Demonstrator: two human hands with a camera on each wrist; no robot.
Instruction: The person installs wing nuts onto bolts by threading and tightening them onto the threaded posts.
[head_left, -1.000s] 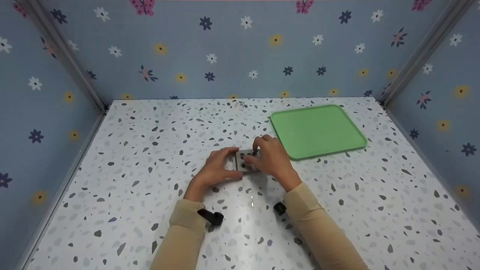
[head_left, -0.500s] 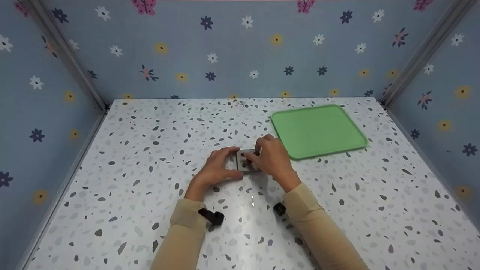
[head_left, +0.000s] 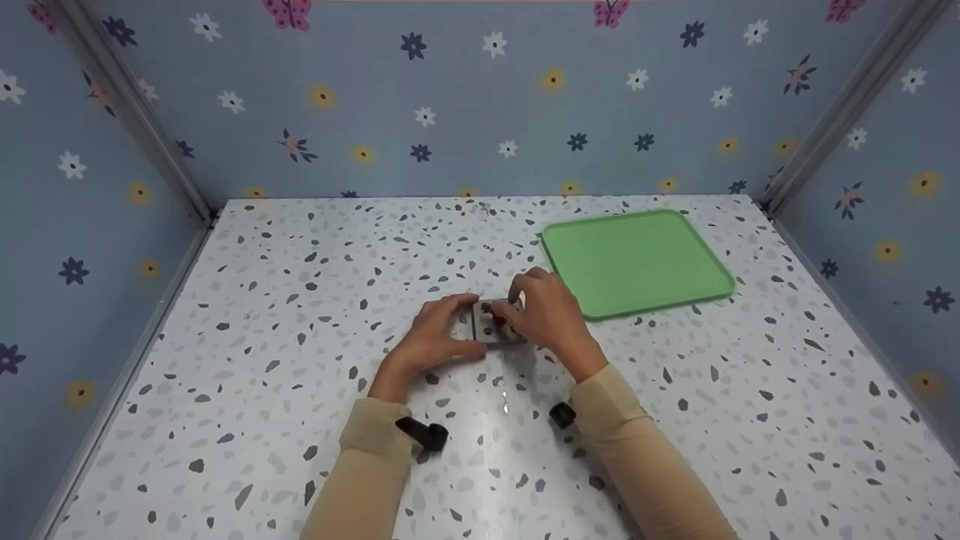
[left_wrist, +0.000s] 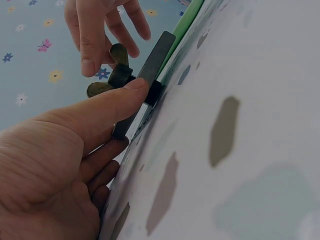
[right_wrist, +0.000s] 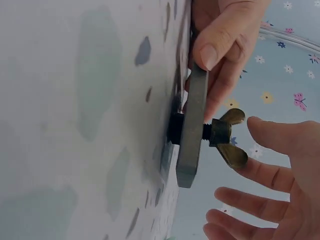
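Fingers [right_wrist: 267, 175] of the right hand [head_left: 553, 315] are standing apart around the nut [right_wrist: 220, 133], after shifting slightly rightward within the last half second; turning is probably pausing between twists. Left hand [head_left: 429, 339] is gripping the plate [right_wrist: 192, 131] by its near and far edges. Plate is lying between both hands, mid-counter [head_left: 337, 262], left of the tray's [head_left: 641, 262] near-left corner.

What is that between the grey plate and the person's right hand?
A wing nut on a threaded bolt. The right wrist view shows it standing between the grey plate and the right hand.
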